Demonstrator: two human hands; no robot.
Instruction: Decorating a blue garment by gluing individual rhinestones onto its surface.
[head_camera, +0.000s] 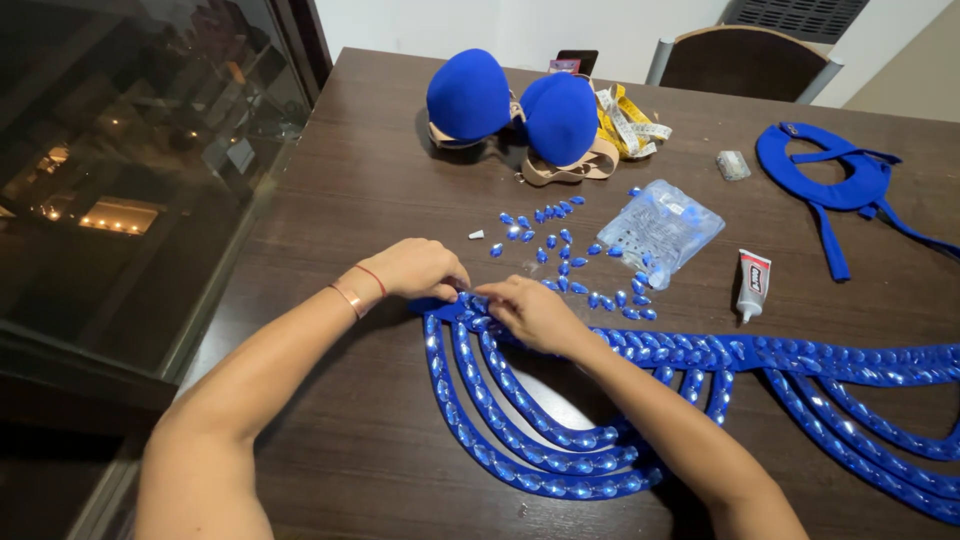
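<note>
Near the middle of the dark wooden desk (330, 200), both hands meeting at the left end of a blue gem-covered belt (800, 358). Left hand (420, 268) knuckles up, wrist cocked slightly, forearm slanting in from the lower left, two thin bracelets (358, 292) at the wrist. Grip of that hand pressed together, fingertips curled down onto the belt's end; exactly what sits between them hidden. Right hand (535, 312) just beside it, palm down, forearm coming up from the lower right and lying across the belt's hanging loops (520, 440). Fingers bent and pinching the strip at its top edge, thumb tucked under and out of sight. Both hands touching each other at the fingertips.

Belt stretching from the hands toward the right edge of the desk, draped loops sagging toward the near edge. Loose blue gems (560, 250) scattered just beyond the hands. Clear plastic bag (660, 228) beside the gems, small glue tube (752, 284) to its right, near the belt. Toward the far edge, blue padded bra cups (510, 105) with a yellow measuring tape (630, 122) beside them. Blue fabric collar piece (840, 180) near the far right corner.
</note>
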